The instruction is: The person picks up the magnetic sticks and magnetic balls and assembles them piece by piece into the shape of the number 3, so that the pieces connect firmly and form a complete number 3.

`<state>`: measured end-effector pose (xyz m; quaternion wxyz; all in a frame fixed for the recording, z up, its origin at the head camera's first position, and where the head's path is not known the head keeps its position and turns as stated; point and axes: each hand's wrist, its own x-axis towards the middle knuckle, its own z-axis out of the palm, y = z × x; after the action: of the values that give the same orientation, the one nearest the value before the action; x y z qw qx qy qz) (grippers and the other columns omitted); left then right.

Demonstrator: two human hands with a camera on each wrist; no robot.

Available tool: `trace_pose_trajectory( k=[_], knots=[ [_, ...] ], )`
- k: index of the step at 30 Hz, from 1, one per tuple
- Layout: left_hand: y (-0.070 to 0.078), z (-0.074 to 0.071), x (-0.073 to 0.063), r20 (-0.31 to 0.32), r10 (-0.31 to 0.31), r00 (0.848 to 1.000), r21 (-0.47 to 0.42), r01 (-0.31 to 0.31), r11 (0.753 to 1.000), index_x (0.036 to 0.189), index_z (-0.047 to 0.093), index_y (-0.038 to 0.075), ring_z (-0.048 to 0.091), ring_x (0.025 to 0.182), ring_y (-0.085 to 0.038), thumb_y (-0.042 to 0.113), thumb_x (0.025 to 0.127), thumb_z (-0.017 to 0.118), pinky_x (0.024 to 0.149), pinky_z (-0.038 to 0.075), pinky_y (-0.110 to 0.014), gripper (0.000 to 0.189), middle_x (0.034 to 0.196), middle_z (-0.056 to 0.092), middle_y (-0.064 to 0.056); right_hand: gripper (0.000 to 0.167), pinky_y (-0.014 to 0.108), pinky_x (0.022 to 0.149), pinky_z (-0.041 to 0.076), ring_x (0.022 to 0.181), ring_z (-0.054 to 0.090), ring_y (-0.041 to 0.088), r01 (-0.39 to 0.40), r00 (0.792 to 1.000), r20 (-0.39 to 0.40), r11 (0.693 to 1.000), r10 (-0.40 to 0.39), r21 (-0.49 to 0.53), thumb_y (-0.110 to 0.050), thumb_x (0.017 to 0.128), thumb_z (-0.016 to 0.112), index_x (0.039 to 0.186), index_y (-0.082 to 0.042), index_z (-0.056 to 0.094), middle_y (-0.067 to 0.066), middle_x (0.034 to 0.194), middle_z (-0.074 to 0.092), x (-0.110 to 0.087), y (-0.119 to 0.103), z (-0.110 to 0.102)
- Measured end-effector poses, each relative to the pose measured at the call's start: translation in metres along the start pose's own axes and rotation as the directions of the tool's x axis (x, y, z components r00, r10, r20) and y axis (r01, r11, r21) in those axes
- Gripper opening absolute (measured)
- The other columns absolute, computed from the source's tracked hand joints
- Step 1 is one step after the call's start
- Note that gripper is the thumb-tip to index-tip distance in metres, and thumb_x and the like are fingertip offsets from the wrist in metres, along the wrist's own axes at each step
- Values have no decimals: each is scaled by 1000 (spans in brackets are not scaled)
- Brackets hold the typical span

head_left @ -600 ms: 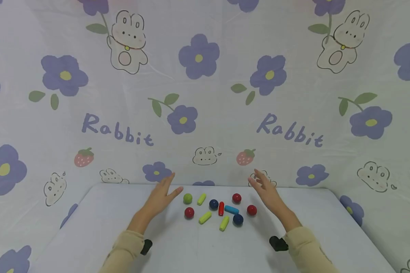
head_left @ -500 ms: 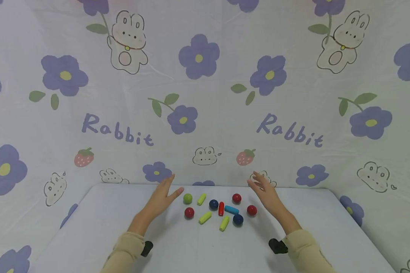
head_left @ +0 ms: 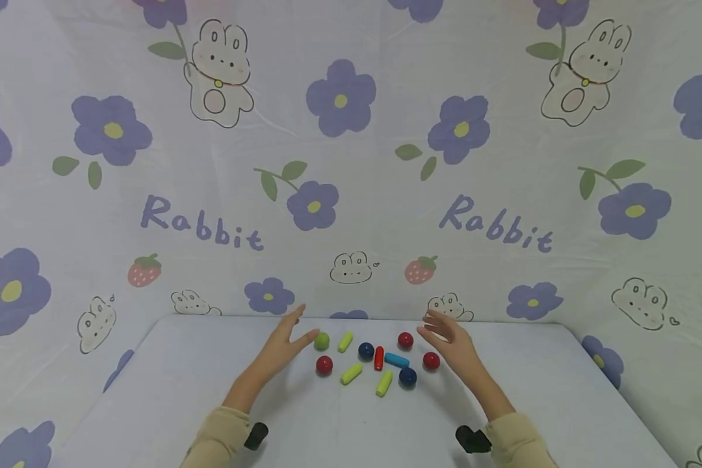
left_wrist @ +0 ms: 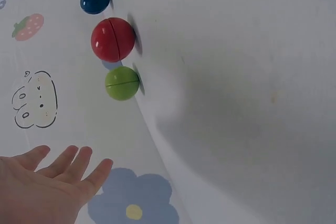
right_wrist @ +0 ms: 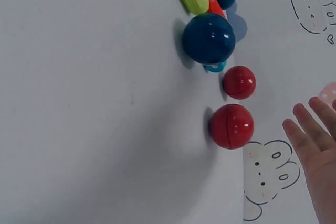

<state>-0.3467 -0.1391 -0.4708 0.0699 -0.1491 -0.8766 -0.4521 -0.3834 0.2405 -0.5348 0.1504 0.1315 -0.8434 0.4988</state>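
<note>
Above the table's left half my left hand (head_left: 282,346) hangs with fingers extended and thumb apart, holding nothing. Closest to it are a green ball (left_wrist: 122,83) and a red ball (left_wrist: 113,40). My right hand (head_left: 453,338) hovers over the right side, fingers spread and lightly bent, also holding nothing. Near it lie two red balls, one farther back (head_left: 405,340) and one nearer (head_left: 431,361). Between the hands are two dark blue balls, one left (head_left: 366,351) and one right (right_wrist: 209,39), a red stick (head_left: 379,358), a blue stick (head_left: 396,359) and several yellow-green sticks (head_left: 351,373).
The white table (head_left: 351,435) ends at a back edge against a hanging cloth (head_left: 380,195) printed with flowers and rabbits. Dark wrist devices (head_left: 473,439) sit below both hands at the sleeve cuffs.
Both hands have come lower and slightly inward toward the balls and sticks. The objects on the table have stayed in place.
</note>
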Motion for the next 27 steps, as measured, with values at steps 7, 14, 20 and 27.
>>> trace_pose_trajectory(
  k=[7, 14, 20, 27],
  knots=[
    [1, 9, -3, -8, 75, 997, -70, -76, 995, 139, 29, 8, 37, 121, -29, 27, 80, 68, 94, 32, -46, 73, 136, 37, -13, 57, 38, 82, 45, 109, 50, 16, 36, 999, -3, 997, -36, 65, -51, 80, 59, 130, -28, 43, -4, 119, 55, -14, -3, 9],
    [1, 16, -7, 3, 78, 997, -134, -76, 988, 139, 29, 9, 39, 119, -29, 30, 78, 70, 92, 36, -45, 77, 135, 38, -11, 54, 38, 86, 42, 109, 50, 25, -32, 999, 36, 990, 28, 137, -34, 82, 64, 127, -12, 47, 10, 119, 55, -38, -57, 4],
    [2, 21, -9, 40, 65, 997, -205, -56, 977, 140, 27, 11, 38, 119, -30, 36, 77, 69, 91, 36, -46, 80, 136, 38, -11, 54, 37, 92, 36, 112, 48, 22, -124, 990, 89, 973, 108, 195, -36, 79, 66, 125, -15, 50, 10, 122, 53, -45, -66, 6],
    [29, 16, -22, 76, 55, 996, -281, -32, 959, 140, 27, 5, 38, 118, -38, 25, 80, 69, 90, 37, -47, 76, 133, 38, -19, 48, 32, 90, 39, 109, 50, 18, -139, 988, 88, 972, 124, 187, -31, 79, 67, 121, -11, 55, 6, 118, 56, -51, -60, 10]
  ],
)
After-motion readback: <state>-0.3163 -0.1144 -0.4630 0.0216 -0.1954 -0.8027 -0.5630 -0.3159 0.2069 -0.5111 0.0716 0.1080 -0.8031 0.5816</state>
